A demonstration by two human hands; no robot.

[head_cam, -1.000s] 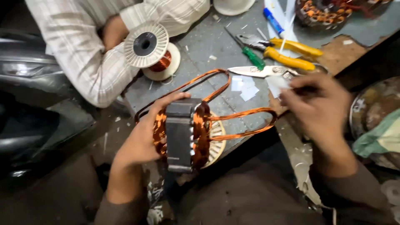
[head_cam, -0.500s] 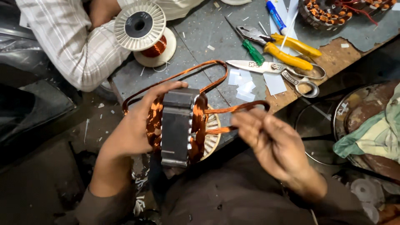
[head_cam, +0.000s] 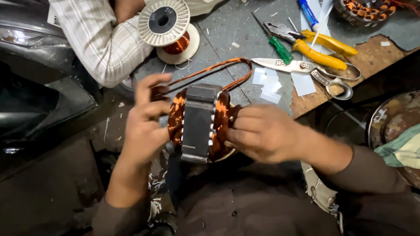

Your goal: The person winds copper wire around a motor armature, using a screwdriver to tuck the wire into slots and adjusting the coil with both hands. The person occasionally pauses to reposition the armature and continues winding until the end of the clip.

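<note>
A motor stator (head_cam: 199, 122) with a grey steel core and copper windings stands on edge at the near rim of the workbench. My left hand (head_cam: 144, 120) grips its left side, fingers raised over the coil. My right hand (head_cam: 262, 131) is closed on the windings at its right side. A long loop of copper wire (head_cam: 218, 70) sticks out from the stator onto the bench.
On the grey bench (head_cam: 227, 30) lie a white spool of copper wire (head_cam: 168, 26), scissors (head_cam: 306, 70), yellow-handled pliers (head_cam: 315, 43), a green screwdriver (head_cam: 280, 48) and white paper slips (head_cam: 269, 85). Another person's striped sleeve (head_cam: 105, 43) rests at the far left. A second stator (head_cam: 367, 11) sits far right.
My right hand came back from the scissors at the bench's right and closed on the stator's right windings. The second wire loop on the right is no longer spread out.
</note>
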